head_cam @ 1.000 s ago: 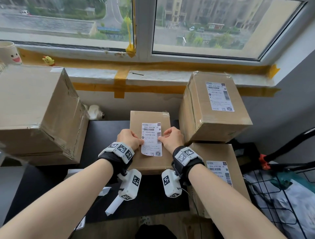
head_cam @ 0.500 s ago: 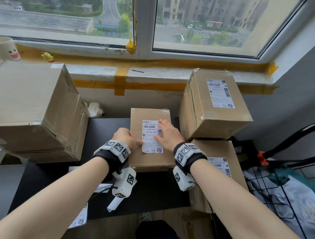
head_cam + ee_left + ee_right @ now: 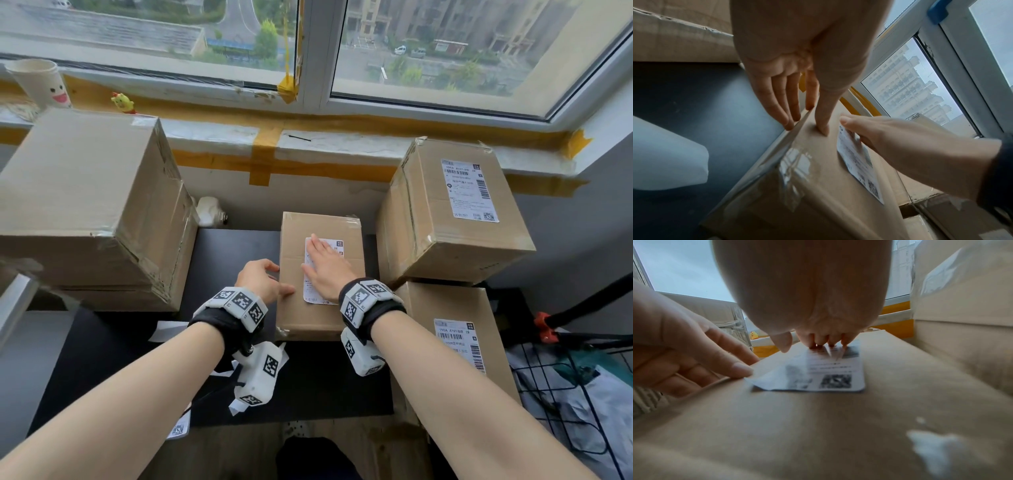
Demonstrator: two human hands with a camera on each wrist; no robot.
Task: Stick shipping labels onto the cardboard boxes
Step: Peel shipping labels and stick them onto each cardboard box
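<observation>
A small cardboard box (image 3: 322, 274) lies on the dark desk (image 3: 236, 246), between a big box (image 3: 85, 205) on the left and two stacked boxes on the right. A shipping label (image 3: 323, 270) lies on its top face. The right hand (image 3: 325, 265) lies flat on the label, fingers (image 3: 819, 341) straight and pressing the paper down. The left hand (image 3: 262, 281) rests at the box's left edge, thumb on top and the straight fingers (image 3: 785, 104) against the side. The upper stacked box (image 3: 448, 219) and the lower stacked box (image 3: 459, 329) each carry a label. The label's near left corner (image 3: 758, 382) stands slightly lifted in the right wrist view.
</observation>
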